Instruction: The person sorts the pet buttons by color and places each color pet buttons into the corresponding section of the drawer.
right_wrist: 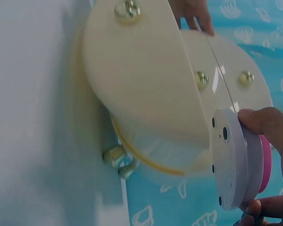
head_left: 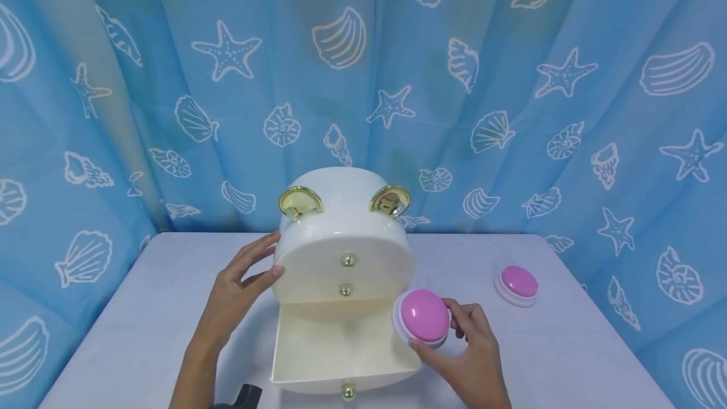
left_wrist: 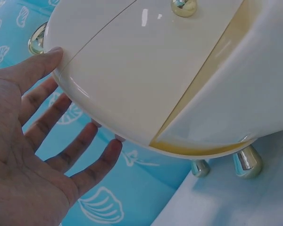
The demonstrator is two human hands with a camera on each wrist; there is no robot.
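A white rounded drawer box (head_left: 341,226) with gold ears and gold knobs stands on the table. Its lowest drawer (head_left: 335,339) is pulled out, and its visible inside is bare. My left hand (head_left: 238,292) rests against the box's left side, thumb on the front edge and fingers spread, as the left wrist view shows too. My right hand (head_left: 468,352) pinches a pink-topped white push button (head_left: 425,315) by its rim, at the right edge of the open drawer. In the right wrist view, the button's white underside (right_wrist: 228,160) with dark round feet faces the box.
A second pink push button (head_left: 518,284) lies on the white table (head_left: 568,346) to the right. A dark object (head_left: 247,396) shows at the bottom edge, by the left forearm. A blue curtain (head_left: 363,81) with shell prints hangs behind the table.
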